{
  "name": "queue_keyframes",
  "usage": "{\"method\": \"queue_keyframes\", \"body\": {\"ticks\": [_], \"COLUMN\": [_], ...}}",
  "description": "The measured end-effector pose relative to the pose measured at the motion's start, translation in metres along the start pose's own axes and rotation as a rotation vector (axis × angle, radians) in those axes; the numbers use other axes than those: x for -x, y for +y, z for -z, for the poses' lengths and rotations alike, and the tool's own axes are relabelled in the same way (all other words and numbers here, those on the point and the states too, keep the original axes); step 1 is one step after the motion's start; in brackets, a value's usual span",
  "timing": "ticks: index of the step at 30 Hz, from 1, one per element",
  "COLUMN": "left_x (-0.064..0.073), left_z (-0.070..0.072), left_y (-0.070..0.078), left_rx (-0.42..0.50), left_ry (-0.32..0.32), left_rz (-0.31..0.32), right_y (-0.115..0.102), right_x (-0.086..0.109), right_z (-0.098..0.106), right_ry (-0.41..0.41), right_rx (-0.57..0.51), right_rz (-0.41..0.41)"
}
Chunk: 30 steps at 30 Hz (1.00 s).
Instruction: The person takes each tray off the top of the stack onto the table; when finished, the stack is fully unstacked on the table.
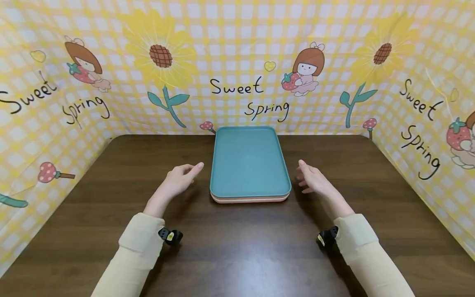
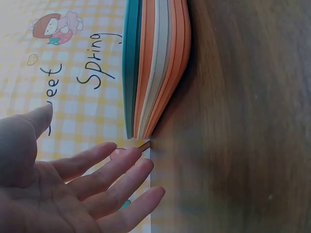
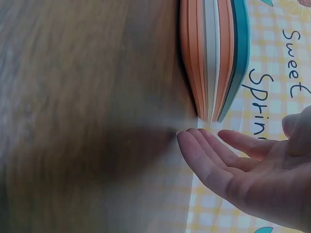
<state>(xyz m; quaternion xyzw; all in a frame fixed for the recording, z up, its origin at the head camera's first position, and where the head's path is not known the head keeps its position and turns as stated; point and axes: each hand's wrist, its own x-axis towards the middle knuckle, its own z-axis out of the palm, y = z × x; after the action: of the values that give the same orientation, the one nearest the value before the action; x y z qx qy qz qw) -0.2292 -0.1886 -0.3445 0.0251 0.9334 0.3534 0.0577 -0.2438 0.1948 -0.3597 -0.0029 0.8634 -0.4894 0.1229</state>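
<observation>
A stack of rectangular trays lies at the far middle of the table, with a teal tray (image 1: 249, 163) on top. Beneath it, orange and cream trays (image 2: 163, 58) show their edges in both wrist views. To the left of the stack, my left hand (image 1: 181, 178) hovers apart from it, palm inward, fingers loosely spread and holding nothing. On the other side, my right hand (image 1: 313, 178) is also apart from the trays, its fingers (image 3: 206, 160) slightly bent and nothing in them.
The dark wooden table (image 1: 245, 239) carries the stack near its back edge. A yellow checked cloth (image 1: 237, 49) with printed flowers and lettering rises behind the table and along both sides. Each wrist wears a small black camera (image 1: 170, 236).
</observation>
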Motion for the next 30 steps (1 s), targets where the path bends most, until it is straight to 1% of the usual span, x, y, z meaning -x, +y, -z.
{"method": "queue_keyframes", "body": {"ticks": [2, 3, 8, 10, 15, 20, 24, 30], "left_x": [-0.001, -0.001, -0.002, -0.003, -0.005, -0.006, -0.006, -0.007], "left_z": [-0.003, -0.004, -0.01, -0.012, -0.016, -0.017, -0.019, -0.026], "left_y": [0.001, 0.002, 0.006, 0.007, 0.01, 0.012, 0.014, 0.017], "left_rx": [0.027, 0.054, 0.256, 0.312, 0.367, 0.412, 0.44, 0.471], "left_ry": [-0.011, -0.02, -0.108, -0.133, -0.142, -0.139, -0.149, -0.16], "left_rz": [0.011, 0.023, 0.112, 0.139, 0.169, 0.179, 0.191, 0.194], "right_y": [0.0, -0.001, -0.002, -0.002, -0.002, -0.003, -0.005, -0.006], "right_x": [-0.001, -0.001, -0.004, -0.005, -0.007, -0.009, -0.011, -0.012], "right_z": [-0.001, -0.002, -0.004, -0.004, -0.006, -0.009, -0.014, -0.02], "right_ry": [-0.004, -0.007, -0.04, -0.052, -0.073, -0.089, -0.094, -0.126], "right_rx": [-0.011, -0.017, -0.073, -0.102, -0.14, -0.161, -0.195, -0.217], "right_rz": [-0.009, -0.011, -0.029, -0.037, -0.056, -0.087, -0.118, -0.14]}}
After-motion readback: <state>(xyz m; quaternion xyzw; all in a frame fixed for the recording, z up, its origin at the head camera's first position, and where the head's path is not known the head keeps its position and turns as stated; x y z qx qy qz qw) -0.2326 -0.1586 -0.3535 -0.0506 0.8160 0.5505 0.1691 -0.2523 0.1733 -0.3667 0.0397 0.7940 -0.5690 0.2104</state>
